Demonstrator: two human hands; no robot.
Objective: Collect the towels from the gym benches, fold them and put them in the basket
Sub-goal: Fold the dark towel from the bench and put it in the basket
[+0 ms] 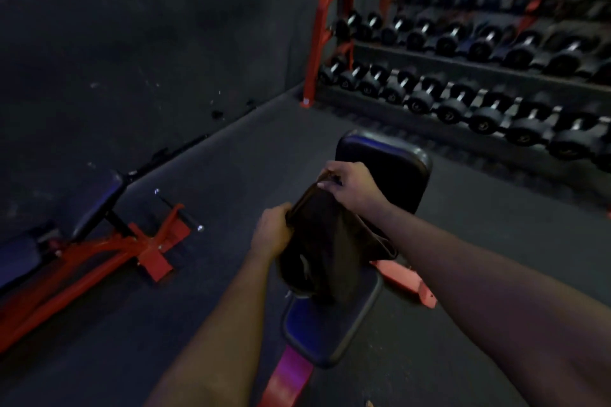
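Observation:
A dark brown towel (325, 241) hangs bunched over a black padded gym bench (393, 158) with a red frame, in the middle of the view. My left hand (272, 231) grips the towel's near left edge. My right hand (352, 185) pinches its far upper edge, lifted above the bench's backrest. The towel's lower end droops onto the bench seat (317, 330). No basket is in view.
A second bench (99, 241) with a red frame stands at the left by the dark wall. A red rack (325, 26) with several rows of black dumbbells fills the right and back. Dark rubber floor (231, 175) lies between the benches.

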